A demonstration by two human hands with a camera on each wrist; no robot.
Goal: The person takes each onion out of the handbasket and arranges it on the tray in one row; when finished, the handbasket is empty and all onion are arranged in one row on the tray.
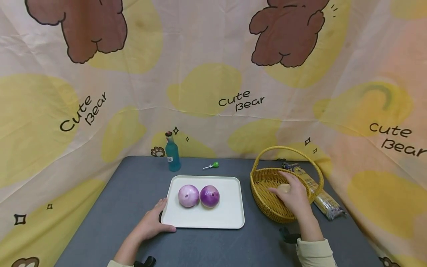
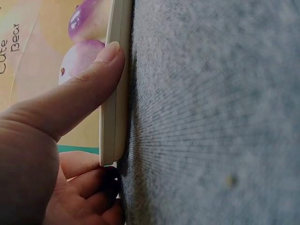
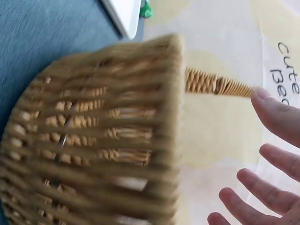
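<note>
Basket (image 1: 267,194): wicker, with a hoop handle, on the right of the grey table (image 1: 100,230); a pale round thing (image 1: 284,188) lies inside, partly hidden by the hand.
Right hand (image 1: 293,196): over the basket's mouth, fingers spread and straight, as the right wrist view shows; they appear to close on nothing, though contact with the pale thing cannot be told.
Left hand (image 1: 150,224): at the tray's near left corner, thumb (image 2: 101,70) pressed along the rim, other fingers curled under the edge.
Tray (image 1: 230,218): white, mid-table, holding two onions (image 1: 198,195) that touch side by side.
Step, as I judge it: steadying the tray while reaching into the basket; a next move would call for closing the fingers round the pale thing and lifting it under the handle.
Edges: the handle arches over the basket, narrowing the way out; the tray's rim is low.
Room: bare tray surface right of the onions and in front of them; an open strip of table between tray and basket.
Behind: bottle (image 1: 172,152), lollipop (image 1: 212,165), packet (image 1: 320,193) beside the basket.
</note>
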